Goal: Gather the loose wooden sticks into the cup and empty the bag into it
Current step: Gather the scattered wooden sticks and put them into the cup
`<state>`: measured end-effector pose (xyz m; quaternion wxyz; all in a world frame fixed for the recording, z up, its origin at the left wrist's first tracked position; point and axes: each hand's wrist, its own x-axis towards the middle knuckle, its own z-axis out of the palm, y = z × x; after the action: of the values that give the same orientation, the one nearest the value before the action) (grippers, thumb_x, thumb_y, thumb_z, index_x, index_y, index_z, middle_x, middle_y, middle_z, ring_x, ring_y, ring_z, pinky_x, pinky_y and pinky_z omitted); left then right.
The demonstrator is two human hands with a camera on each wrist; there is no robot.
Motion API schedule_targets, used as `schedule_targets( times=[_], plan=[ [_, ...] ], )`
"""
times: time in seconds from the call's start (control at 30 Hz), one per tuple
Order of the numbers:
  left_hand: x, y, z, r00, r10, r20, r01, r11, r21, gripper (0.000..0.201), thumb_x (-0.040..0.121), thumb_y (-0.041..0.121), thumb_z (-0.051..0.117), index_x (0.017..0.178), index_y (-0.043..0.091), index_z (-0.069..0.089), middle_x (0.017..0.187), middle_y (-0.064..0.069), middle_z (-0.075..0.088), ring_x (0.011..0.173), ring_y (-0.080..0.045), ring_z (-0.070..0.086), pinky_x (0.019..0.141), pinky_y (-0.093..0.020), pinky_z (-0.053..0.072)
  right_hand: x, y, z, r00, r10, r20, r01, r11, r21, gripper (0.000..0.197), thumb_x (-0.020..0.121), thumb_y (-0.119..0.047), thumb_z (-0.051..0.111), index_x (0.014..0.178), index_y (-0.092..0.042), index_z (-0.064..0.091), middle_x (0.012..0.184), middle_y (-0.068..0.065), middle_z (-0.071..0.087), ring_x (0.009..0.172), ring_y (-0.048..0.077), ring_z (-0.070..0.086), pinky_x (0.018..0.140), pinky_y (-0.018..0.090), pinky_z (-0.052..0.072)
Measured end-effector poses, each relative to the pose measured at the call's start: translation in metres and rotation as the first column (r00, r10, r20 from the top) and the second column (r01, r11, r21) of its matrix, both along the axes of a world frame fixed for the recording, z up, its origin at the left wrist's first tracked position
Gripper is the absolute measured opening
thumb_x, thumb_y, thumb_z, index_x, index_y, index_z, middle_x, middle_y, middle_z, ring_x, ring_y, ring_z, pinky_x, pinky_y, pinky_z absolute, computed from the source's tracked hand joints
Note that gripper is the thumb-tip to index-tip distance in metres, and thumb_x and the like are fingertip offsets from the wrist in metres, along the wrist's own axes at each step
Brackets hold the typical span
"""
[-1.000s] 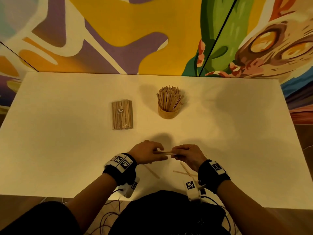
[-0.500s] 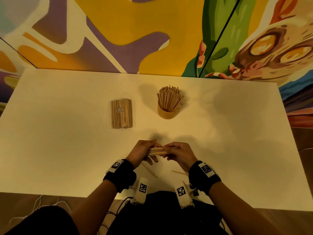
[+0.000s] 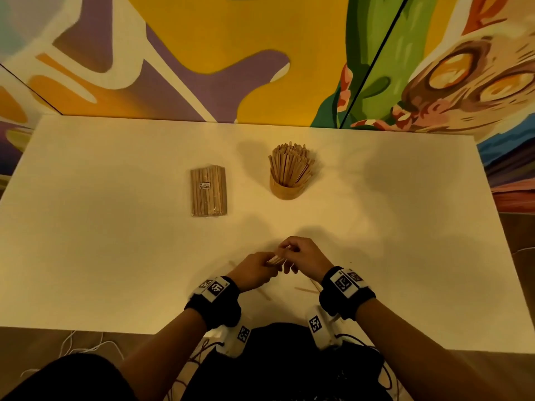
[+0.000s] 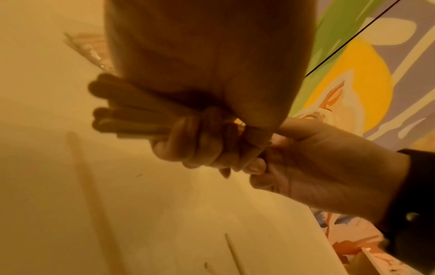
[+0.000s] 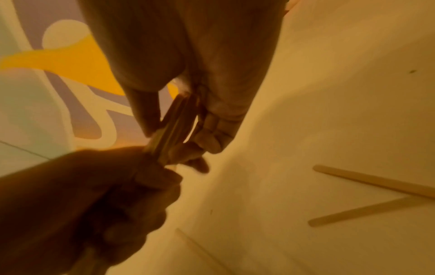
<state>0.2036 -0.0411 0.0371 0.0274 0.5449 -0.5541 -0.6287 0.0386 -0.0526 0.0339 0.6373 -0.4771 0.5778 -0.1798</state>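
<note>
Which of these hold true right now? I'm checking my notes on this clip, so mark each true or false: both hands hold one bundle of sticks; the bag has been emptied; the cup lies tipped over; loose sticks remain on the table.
1. Both hands hold one bundle of sticks. True: left hand and right hand grip it.
2. The bag has been emptied. False: it lies full of sticks.
3. The cup lies tipped over. False: it stands upright, sticks inside.
4. Loose sticks remain on the table. True.
</note>
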Motion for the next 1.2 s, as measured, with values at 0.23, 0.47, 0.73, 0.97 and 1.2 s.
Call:
schedule_targets(
  times=[0.23,0.47,0.73,0.97,1.2],
  plan=[
    [0.047,0.02,-0.031,0.859,-0.24,0.452,0.39,0.879,-0.273,0.018,0.087,0.025,0.058,0.103,0.024,0.066,0.093,0.0,0.066,0.082,-0.02,0.059,0.067,-0.029,0.043,-0.067,0.022,-0.035,0.895,0.142,-0.424,-0.161,0.987,-0.01,0.015,0.084,-0.027,0.071,0.085,-0.014,0.063,0.086,0.006,0.067,0.076,0.021,0.063,0.07,0.032,0.051],
    [0.072,0.038,-0.057,0.829,-0.343,0.442,0.533,0.723,-0.439,0.031,0.086,0.027,0.064,0.116,0.036,0.065,0.116,0.006,0.061,0.083,-0.023,0.064,0.065,-0.035,0.046,-0.086,0.064,-0.044,0.462,0.485,-0.743,-0.679,0.732,0.056,0.043,0.088,-0.036,0.06,0.124,-0.014,0.05,0.129,0.004,0.041,0.115,0.026,0.046,0.094,0.036,0.042],
    [0.063,0.022,-0.057,0.774,-0.392,0.498,0.629,0.569,-0.53,0.028,0.068,0.013,0.08,0.091,0.027,0.069,0.102,0.0,0.064,0.045,-0.023,0.057,0.041,-0.025,0.038,-0.077,0.063,-0.06,0.41,0.417,-0.811,-0.733,0.68,-0.021,0.027,0.102,-0.028,0.038,0.109,-0.014,0.06,0.118,0.006,0.053,0.116,0.026,0.046,0.089,0.037,0.04],
    [0.056,0.009,-0.065,0.799,-0.355,0.486,0.593,0.598,-0.539,0.015,0.07,0.012,0.078,0.079,0.018,0.068,0.095,-0.004,0.065,0.053,-0.029,0.061,0.044,-0.031,0.046,-0.078,0.068,-0.065,0.41,0.405,-0.817,-0.757,0.65,-0.058,0.02,0.1,-0.017,0.04,0.106,-0.012,0.058,0.118,0.008,0.051,0.113,0.028,0.045,0.087,0.037,0.04],
    [0.054,0.012,-0.066,0.744,-0.363,0.56,0.638,0.634,-0.437,0.015,0.092,0.018,0.057,0.101,0.008,0.065,0.101,-0.013,0.063,0.078,-0.035,0.063,0.061,-0.036,0.041,-0.079,0.07,-0.07,0.495,0.421,-0.76,-0.717,0.692,-0.084,0.016,0.1,-0.015,0.043,0.105,-0.015,0.057,0.112,0.005,0.054,0.109,0.025,0.046,0.086,0.032,0.039]
  ],
)
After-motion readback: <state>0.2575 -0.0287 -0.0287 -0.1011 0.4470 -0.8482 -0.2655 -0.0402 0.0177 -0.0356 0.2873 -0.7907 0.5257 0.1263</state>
